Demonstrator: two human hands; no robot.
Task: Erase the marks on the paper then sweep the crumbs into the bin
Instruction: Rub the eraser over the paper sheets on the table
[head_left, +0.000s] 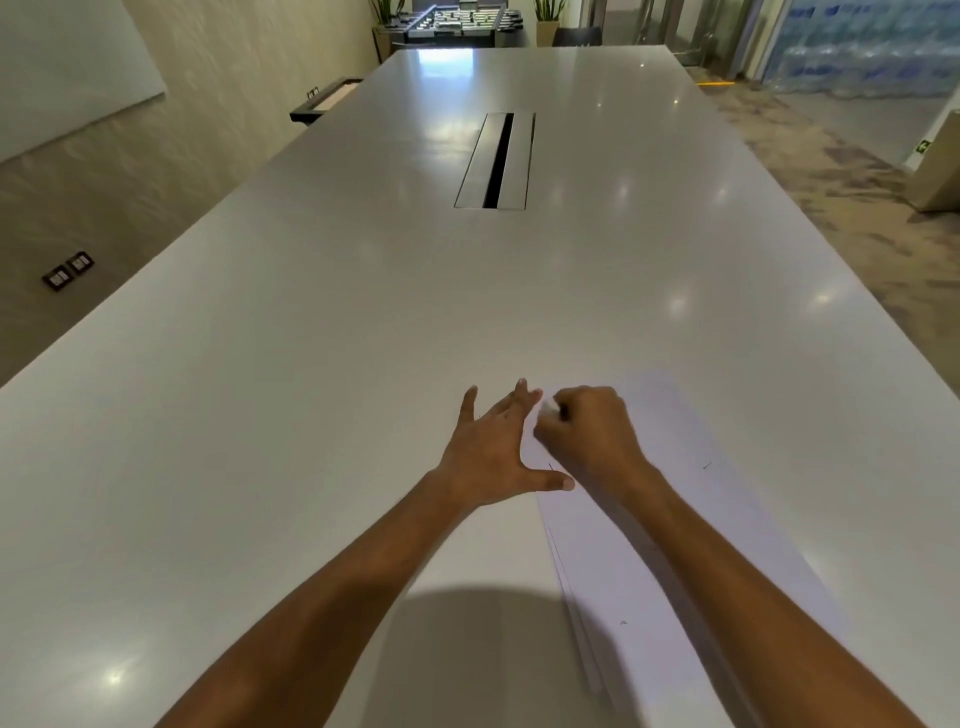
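A long white counter (311, 415) runs away from the camera, and both bare forearms reach onto it from the near edge. The paper (675, 545) lies on the right part of the counter, near the person, turned at an angle; at its left edge several thin lines show, so it may be a small stack of sheets. A few short, faint pen or pencil marks (707, 465) are on the sheet. They are too small to read as letters or words.

The left hand (493, 452) lies flat with the fingers spread wide and straight. It presses on the counter at the far left corner of the paper, and the thumb points to the right, over the edge of the sheet. The right hand (587, 436) is curled into a fist over the same corner. Its fingers pinch a small white thing, which looks like an eraser (549, 407), just beside the fingertips of the left hand. Only a little part of the eraser is visible.

In the middle of the counter, well apart from the hands, there is a grey cable hatch (496, 161) with a dark slot. On the wall at the left hangs a whiteboard (67, 67). At the far end of the room stands a table football game (457, 21) between two potted plants. No brand or label can be read.
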